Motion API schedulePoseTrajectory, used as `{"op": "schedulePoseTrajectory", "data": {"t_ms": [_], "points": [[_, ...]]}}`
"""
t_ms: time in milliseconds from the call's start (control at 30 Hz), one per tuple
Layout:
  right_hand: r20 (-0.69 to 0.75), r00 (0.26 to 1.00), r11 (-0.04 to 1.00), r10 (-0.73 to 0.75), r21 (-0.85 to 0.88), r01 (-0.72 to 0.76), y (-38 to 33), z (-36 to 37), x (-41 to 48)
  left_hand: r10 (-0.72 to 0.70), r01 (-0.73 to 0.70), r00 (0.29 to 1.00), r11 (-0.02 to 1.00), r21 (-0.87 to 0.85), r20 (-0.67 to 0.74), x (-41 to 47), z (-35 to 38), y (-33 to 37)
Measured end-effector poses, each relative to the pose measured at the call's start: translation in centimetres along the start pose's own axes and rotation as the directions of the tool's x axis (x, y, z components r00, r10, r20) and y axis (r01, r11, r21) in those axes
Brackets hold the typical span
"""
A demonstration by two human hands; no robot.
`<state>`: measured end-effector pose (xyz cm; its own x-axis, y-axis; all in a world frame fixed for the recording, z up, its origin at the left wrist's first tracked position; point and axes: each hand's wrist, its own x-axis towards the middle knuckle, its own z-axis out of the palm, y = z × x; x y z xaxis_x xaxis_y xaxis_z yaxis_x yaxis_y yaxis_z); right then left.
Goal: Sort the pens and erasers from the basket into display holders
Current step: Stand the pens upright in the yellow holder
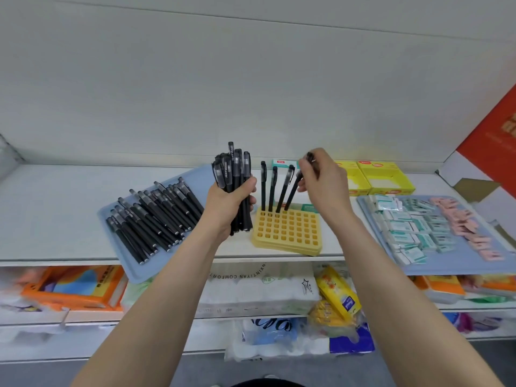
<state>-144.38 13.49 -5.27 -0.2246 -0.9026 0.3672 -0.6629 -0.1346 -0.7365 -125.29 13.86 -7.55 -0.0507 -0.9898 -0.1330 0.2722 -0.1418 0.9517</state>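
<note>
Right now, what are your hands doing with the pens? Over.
Left hand grips a pen bundle. Right hand pinches one pen, tip in the back row of the yellow holder. Three pens stand there. Nothing blocks the free holes.

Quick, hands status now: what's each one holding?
Left hand: grips a bundle of black pens, upright.
Right hand: fingers pinch one black pen, its lower end at the yellow holder's back row.

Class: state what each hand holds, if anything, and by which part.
The left hand grips a bundle of black pens around their middles; the right hand pinches one pen near its top.
</note>
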Motion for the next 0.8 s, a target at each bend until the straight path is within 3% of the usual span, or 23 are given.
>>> {"op": "schedulePoseTrajectory", "data": {"t_ms": [200, 333, 500, 567, 667, 733, 800], "points": [[0.107, 0.994, 0.998, -0.017, -0.059, 0.024, 0.9, 1.9, -1.1, 0.055, -0.056, 0.998, 0.997, 0.044, 0.018, -0.2, 0.1, 0.1], [0.198, 0.980, 0.999, -0.030, 0.047, 0.021, 0.6, 2.1, -1.3, 0.076, -0.078, 0.997, 0.994, 0.078, 0.035, -0.2, -0.1, -0.1], [0.330, 0.943, 0.999, -0.037, 0.033, 0.027, 0.4, 1.5, -0.1, 0.029, -0.037, 0.996, 0.994, 0.100, 0.085, -0.3, 0.2, -0.1], [0.275, 0.961, 1.000, -0.027, -0.002, 0.029, 0.4, 1.0, 0.3, 0.020, -0.027, 0.996, 0.996, 0.086, 0.090, -0.2, 0.3, -0.2], [0.042, 0.994, 0.995, -0.103, 0.005, 0.103, -1.0, 0.0, 0.2, 0.033, -0.043, 0.993, 0.995, 0.090, 0.114, -0.2, 0.7, -0.3], [0.061, 0.990, 0.992, -0.128, 0.025, 0.127, -2.5, -0.3, -0.1, 0.053, -0.065, 0.991, 0.994, 0.093, 0.127, -0.3, 1.1, -0.3], [0.187, 0.978, 0.995, -0.098, 0.050, 0.090, -3.6, -0.1, -0.4, 0.085, -0.104, 0.985, 0.986, 0.130, 0.148, -0.3, 1.5, -0.3]]}}
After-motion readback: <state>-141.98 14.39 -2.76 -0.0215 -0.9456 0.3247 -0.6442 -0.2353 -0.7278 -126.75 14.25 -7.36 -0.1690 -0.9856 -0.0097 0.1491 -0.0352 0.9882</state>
